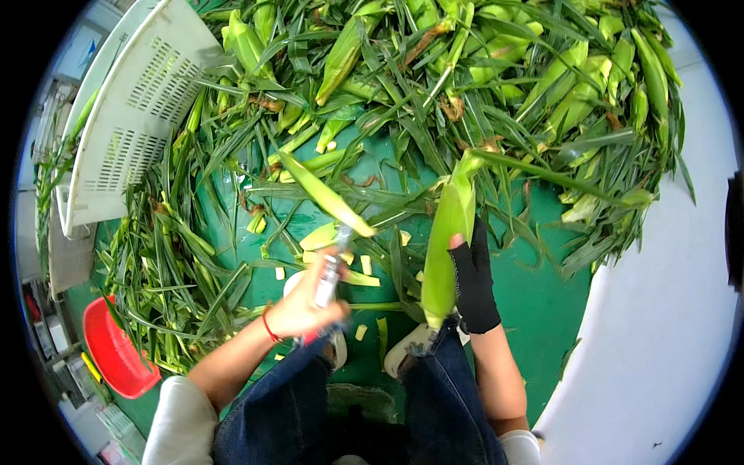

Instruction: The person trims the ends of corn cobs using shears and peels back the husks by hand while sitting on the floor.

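My left hand, bare with a red string on its wrist, is closed around the handle of a motion-blurred knife-like tool. Its metal end points away from me, beside a loose pale-green husk leaf; whether they touch I cannot tell. In a black fingerless glove, my right hand grips an ear of corn in its green husk. The ear stands nearly lengthwise before me, stem end away and tip above my knee. A long leaf trails from its stem to the right.
A heap of husked corn ears and leaves covers the far side of the green floor. Cut stem pieces lie near my shoes. At left are a white slotted crate, more leaves and a red basin. A white wall borders the right.
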The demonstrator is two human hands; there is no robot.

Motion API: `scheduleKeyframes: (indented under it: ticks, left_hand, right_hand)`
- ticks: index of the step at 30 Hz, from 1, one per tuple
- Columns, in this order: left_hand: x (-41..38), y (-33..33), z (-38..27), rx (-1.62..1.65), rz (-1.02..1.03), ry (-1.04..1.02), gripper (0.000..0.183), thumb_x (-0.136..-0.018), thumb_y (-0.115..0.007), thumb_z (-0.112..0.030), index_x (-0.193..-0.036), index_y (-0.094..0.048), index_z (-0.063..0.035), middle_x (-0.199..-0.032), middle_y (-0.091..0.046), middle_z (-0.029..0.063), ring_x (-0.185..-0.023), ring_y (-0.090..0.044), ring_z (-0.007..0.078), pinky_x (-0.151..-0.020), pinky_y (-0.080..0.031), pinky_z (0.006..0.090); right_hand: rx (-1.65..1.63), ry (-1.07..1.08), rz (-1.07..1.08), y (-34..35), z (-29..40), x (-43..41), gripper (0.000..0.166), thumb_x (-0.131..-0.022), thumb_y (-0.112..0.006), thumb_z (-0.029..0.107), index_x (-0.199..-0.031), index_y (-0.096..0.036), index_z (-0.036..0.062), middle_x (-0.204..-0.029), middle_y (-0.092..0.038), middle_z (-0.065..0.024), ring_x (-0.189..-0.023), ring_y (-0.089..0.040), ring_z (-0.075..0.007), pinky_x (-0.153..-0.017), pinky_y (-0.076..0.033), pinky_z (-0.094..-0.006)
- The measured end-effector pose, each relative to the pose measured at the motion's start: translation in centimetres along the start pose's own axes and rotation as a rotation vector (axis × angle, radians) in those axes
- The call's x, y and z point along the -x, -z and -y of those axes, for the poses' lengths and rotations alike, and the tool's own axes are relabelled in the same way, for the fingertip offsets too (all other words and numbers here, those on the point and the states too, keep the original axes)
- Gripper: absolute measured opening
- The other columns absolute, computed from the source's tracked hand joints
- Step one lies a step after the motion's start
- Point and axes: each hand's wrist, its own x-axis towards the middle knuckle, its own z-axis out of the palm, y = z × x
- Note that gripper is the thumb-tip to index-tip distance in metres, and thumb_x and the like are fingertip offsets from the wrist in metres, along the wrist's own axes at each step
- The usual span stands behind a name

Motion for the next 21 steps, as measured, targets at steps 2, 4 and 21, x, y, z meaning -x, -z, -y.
scheduleKeyframes:
  ticks: [2,4,21]
  left_hand:
    - [-0.8,-2.2,-1.9,0.042,0.292,-0.118,0.086,-0.069,-0.068,-0.005,-0.141,-0.021,-0.0068,-0.112,-0.046,0.0079,-0.106,-0.045,0.0176,-0.091,-0.036,0.031]
    - [-1.7,-4.3,-2.0,0.254,0.386,0.018,0.088,-0.071,-0.066,-0.002,-0.144,-0.017,-0.0071,-0.115,-0.045,0.0084,-0.11,-0.043,0.017,-0.092,-0.035,0.0294]
    - [-6.4,-1.3,-1.5,-0.675,-0.031,-0.305,0.064,-0.065,-0.06,-0.009,-0.126,-0.04,-0.0021,-0.088,-0.059,0.0225,-0.079,-0.062,0.0367,-0.071,-0.052,0.0428]
  right_hand:
    - [0.095,0.072,0.014,0.7,0.8,-0.4,0.047,-0.092,-0.054,0.03,-0.126,-0.04,0.0009,-0.111,-0.053,-0.0117,-0.098,-0.053,-0.0186,-0.083,-0.043,-0.0317]
    - [0.057,0.023,0.02,0.5,1.5,0.1,0.041,-0.091,-0.054,0.027,-0.12,-0.043,0.0002,-0.109,-0.054,-0.013,-0.096,-0.054,-0.019,-0.081,-0.044,-0.0317]
    - [1.251,0.224,0.178,1.2,2.9,2.3,0.057,-0.073,-0.07,0.044,-0.114,-0.052,0.0101,-0.09,-0.058,-0.0124,-0.074,-0.064,-0.0325,-0.059,-0.052,-0.0405]
